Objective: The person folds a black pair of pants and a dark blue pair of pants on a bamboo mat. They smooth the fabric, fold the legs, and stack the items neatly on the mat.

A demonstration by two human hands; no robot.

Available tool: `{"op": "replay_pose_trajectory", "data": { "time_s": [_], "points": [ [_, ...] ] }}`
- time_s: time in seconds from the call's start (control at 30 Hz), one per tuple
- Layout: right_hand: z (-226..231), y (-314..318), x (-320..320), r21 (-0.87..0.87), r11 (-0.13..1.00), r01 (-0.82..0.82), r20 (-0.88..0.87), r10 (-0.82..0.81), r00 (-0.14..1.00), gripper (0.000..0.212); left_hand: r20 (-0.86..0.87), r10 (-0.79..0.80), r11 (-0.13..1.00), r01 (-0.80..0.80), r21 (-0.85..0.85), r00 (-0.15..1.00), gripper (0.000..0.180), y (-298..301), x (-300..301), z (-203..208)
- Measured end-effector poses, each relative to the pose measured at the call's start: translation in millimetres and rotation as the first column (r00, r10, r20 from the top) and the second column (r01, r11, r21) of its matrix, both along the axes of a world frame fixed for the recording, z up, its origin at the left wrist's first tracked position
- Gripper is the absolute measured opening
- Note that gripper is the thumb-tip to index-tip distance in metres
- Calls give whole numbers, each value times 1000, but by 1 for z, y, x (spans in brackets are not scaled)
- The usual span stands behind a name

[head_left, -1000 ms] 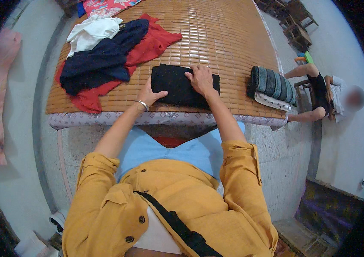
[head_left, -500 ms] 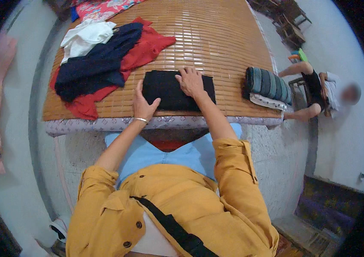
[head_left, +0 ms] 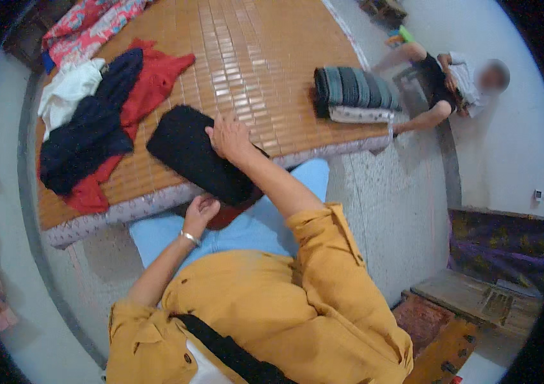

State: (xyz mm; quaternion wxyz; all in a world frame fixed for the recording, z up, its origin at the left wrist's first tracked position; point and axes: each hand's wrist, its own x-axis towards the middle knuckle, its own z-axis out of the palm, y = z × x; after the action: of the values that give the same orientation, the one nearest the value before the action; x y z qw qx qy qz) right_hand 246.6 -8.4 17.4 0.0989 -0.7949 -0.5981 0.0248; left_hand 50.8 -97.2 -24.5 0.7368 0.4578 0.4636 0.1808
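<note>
Your right hand (head_left: 229, 136) lies half open over the folded black cloth's (head_left: 189, 150) far edge; I can't tell if it grips. Your left hand (head_left: 200, 214), loosely curled, sits at the near end, any hold unclear. The cloth stretches leftward from your right hand, beyond your left.

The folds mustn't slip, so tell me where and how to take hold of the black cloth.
Probably the near end of the black cloth, from the front, left grip pinching above and below: that end appears to jut past the edge of the mat.
</note>
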Motion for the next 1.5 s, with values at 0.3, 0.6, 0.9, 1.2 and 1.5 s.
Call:
{"op": "replay_pose_trajectory", "data": {
  "time_s": [0.3, 0.6, 0.9, 1.2, 1.5],
  "points": [
    [36, -33, 4, -88, 996, 18, -529, -62, 847, 54, 121, 346, 849, -256, -461, 930, 50, 2, 9, 36],
    [-20, -36, 28, -238, 963, -124, -971, -239, 13, 36, 315, 399, 805, -164, -570, 861, 32, 13, -13, 36],
    [12, -35, -12, -329, 910, -251, -713, -414, -567, 42, 206, 405, 706, -161, -690, 891, 15, 27, -56, 50],
    [-12, -33, -36, -71, 993, -94, -941, -98, -324, 47, 89, 438, 714, -286, -640, 894, 21, 15, -79, 31],
    [73, -48, 50, 181, 955, 235, -966, 128, 224, 44, 378, 191, 863, 28, -504, 906, 50, 17, -66, 27]
  ]
}}
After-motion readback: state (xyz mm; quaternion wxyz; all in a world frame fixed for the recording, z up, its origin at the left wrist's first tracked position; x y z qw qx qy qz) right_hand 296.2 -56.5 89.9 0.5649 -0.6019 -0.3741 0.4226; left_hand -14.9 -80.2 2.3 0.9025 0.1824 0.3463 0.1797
